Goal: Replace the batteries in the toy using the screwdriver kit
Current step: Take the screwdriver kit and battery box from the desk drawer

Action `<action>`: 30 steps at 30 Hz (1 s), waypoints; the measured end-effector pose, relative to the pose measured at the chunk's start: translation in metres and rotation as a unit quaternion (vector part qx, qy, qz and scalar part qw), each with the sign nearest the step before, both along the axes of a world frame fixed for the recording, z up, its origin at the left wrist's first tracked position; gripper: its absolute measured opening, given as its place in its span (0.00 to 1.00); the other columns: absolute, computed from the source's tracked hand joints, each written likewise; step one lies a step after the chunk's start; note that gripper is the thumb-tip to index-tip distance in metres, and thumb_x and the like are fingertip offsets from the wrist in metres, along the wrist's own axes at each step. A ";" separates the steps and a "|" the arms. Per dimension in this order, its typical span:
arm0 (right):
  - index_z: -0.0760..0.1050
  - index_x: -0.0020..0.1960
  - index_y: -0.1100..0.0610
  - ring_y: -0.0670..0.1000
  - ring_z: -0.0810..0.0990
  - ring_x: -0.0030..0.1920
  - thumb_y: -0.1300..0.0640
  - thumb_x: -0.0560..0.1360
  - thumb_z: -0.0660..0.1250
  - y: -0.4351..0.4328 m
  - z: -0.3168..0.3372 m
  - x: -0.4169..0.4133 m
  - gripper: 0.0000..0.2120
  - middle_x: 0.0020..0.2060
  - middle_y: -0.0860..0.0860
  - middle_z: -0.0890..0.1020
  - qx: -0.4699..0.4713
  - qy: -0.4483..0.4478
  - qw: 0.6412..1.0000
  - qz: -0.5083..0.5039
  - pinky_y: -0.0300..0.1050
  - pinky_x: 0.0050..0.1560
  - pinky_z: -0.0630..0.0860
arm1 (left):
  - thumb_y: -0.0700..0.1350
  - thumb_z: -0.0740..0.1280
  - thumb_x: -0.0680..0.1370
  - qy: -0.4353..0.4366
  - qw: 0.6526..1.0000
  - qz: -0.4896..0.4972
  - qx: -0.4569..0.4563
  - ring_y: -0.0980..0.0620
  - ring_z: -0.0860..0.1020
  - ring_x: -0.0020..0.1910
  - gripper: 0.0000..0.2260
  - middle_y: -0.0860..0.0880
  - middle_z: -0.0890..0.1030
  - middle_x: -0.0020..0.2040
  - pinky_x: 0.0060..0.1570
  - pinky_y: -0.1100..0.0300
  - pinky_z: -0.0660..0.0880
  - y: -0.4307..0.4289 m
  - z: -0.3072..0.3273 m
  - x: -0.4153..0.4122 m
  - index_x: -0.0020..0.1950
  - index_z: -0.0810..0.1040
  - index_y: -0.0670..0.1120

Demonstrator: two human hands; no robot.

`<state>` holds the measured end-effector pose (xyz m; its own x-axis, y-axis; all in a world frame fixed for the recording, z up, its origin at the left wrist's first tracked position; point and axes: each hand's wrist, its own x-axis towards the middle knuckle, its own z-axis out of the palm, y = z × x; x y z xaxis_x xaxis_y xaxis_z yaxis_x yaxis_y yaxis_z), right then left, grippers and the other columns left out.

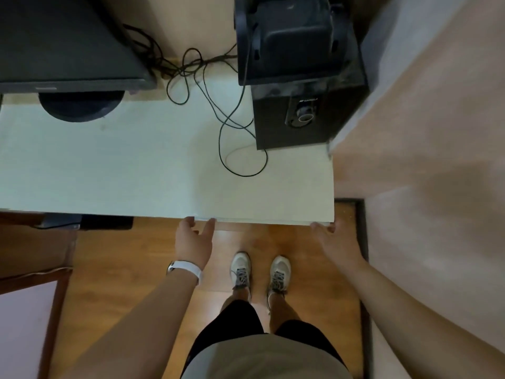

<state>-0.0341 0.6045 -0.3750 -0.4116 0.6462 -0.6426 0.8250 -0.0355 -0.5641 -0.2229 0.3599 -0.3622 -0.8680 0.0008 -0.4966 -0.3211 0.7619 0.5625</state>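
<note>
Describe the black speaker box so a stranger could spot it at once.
Start at the white desk and go to its far right corner, by the wall. The black speaker box stands there, beside loose cables. Unlike the monitor at the left and the black device beyond it, its front carries a round knob.

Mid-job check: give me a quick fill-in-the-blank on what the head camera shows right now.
1. The speaker at the white table's far right corner is ____ in colour.
2. The white band sits on the ____ wrist.
3. The left hand and right hand both reach the table's near ____.

Missing words: black; left; edge.
</note>
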 end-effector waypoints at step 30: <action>0.68 0.51 0.50 0.46 0.77 0.39 0.43 0.78 0.64 -0.033 0.023 0.065 0.11 0.41 0.46 0.76 0.054 -0.027 0.975 0.214 0.42 0.35 0.74 | 0.56 0.68 0.77 -0.050 0.994 -0.086 -0.035 0.46 0.75 0.55 0.25 0.44 0.74 0.65 0.54 0.51 0.75 -0.057 0.010 0.053 0.70 0.67 0.49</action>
